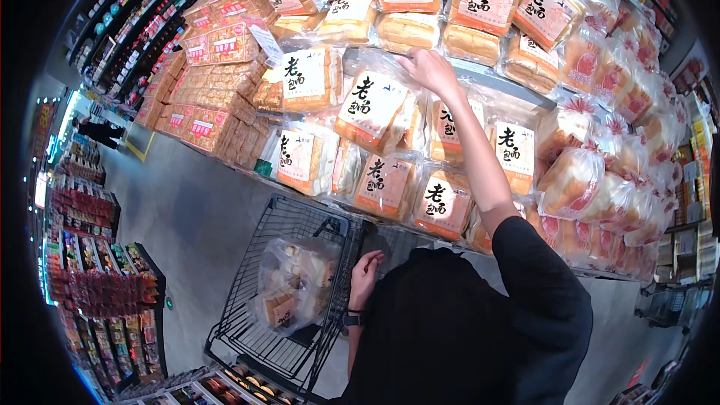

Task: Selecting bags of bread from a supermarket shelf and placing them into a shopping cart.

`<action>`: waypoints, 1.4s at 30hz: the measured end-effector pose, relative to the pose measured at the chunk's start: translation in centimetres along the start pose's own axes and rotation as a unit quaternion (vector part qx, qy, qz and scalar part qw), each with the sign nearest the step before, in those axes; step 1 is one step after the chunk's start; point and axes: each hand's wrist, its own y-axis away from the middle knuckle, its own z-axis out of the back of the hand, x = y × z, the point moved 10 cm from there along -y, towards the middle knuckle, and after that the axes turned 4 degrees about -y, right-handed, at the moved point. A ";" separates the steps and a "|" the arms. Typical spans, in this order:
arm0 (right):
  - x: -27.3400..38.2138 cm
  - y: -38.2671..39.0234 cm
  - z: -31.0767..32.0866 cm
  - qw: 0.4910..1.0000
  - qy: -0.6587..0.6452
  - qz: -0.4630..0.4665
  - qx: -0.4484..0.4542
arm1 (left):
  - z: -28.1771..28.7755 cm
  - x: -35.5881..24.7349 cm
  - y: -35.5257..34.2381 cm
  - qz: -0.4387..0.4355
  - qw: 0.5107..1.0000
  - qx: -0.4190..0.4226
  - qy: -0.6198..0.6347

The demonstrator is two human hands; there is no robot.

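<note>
My right arm stretches forward over the bread display. My right hand (429,71) is at the upper edge of a tilted bag of bread (373,105), its fingers closed on the loose clear plastic there; the grip is partly hidden. This bag has a white and orange label with black characters. Similar bags of bread (311,79) surround it. My left hand (365,276) hangs low beside the black shopping cart (244,285), fingers loosely bent and apart, with nothing visible in them. Inside the cart lies a clear plastic bag (296,277) with packaged bread in it.
Stacked brown packaged pastries (225,79) fill the display's left side. Round-ended clear bags of loaves (577,180) are piled on the right. Snack shelves (105,277) stand across the grey floor (187,210). A person in dark clothing (101,131) is farther off at left.
</note>
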 end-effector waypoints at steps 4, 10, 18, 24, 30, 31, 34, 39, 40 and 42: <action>-2.0 -2.0 -4.7 0.986 0.059 0.038 0.152 | 1.1 0.6 0.9 -0.029 0.999 -0.031 0.020; -4.0 -1.8 -6.0 0.990 -0.006 0.031 0.139 | 2.0 0.3 2.1 -0.012 0.995 -0.088 0.049; -0.7 2.2 -2.1 0.980 -0.173 0.028 0.095 | 0.3 0.5 0.5 -0.013 0.999 -0.030 0.041; 5.3 8.2 1.0 0.977 -0.164 0.115 0.073 | -0.4 -1.2 -1.2 -0.017 0.999 0.003 0.032; 10.0 12.6 5.9 0.977 -0.116 0.128 0.128 | -1.7 -5.7 -2.6 -0.022 0.997 0.004 0.074; 10.4 13.1 6.7 0.972 -0.156 0.136 0.112 | -1.8 -6.1 -2.8 -0.017 0.997 0.003 0.069; 11.0 14.3 7.8 0.961 -0.177 0.203 0.059 | -3.1 -7.0 -3.3 -0.038 0.974 0.012 0.223; 12.4 16.3 6.9 0.915 -0.340 0.184 0.115 | -5.0 -7.6 -2.9 0.004 0.826 0.032 0.562; 12.3 16.5 5.8 0.902 -0.379 0.158 0.136 | -4.8 -7.7 -2.4 0.005 0.823 0.021 0.568; 13.5 16.8 3.6 0.895 -0.379 0.152 0.179 | -4.4 -8.9 -0.2 -0.004 0.755 0.009 0.655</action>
